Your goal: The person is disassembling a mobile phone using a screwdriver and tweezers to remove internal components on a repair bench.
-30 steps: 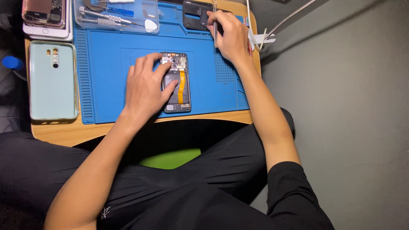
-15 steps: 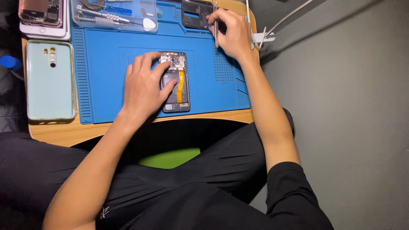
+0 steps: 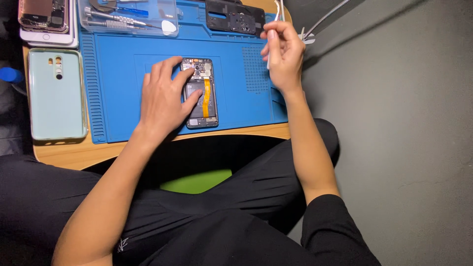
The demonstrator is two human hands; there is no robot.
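Not much here for packaging: just a clear plastic tool box at the far edge of the blue mat. Far left corner, a white phone lies there with a cracked-looking screen.

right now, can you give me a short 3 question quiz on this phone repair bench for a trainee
1. True or false: the left hand rests on the opened phone lying on the blue mat.
2. What does the right hand hold? A) a thin white tool B) a green phone case C) nothing
3. Fill in: the pale green phone case lies to the ____ of the blue mat in the picture.

Key
1. True; its fingers lie on the phone's left side.
2. A; the thin white tool is pinched in the fingers, raised above the mat's right part.
3. Left, on the wooden table.
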